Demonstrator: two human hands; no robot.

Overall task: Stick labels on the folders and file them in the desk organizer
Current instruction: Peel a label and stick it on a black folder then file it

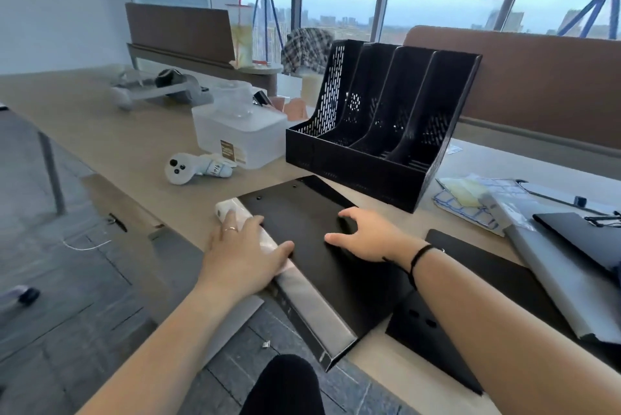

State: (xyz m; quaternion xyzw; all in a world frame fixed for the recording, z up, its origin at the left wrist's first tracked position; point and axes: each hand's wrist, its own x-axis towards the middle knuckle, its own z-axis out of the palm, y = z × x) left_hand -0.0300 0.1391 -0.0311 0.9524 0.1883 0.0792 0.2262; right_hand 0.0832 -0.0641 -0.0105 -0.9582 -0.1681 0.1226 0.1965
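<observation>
While hands (pixel 295 246) press folder (pixel 316 267), organizer (pixel 379 119) slots bare

You've got a black folder (pixel 322 246), clear-sleeved spine; behind it a black perforated desk organizer (pixel 379 125); blue-bordered label sheets (pixel 467 199) to its right.

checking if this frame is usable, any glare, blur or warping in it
Head view: daylight from the windows backlights the desk; glare streaks the folder spine's clear sleeve near the left hand; wide-angle warping bends the frame edges; the floor at far left is smeared; the organizer and right hand are fairly sharp.
</observation>
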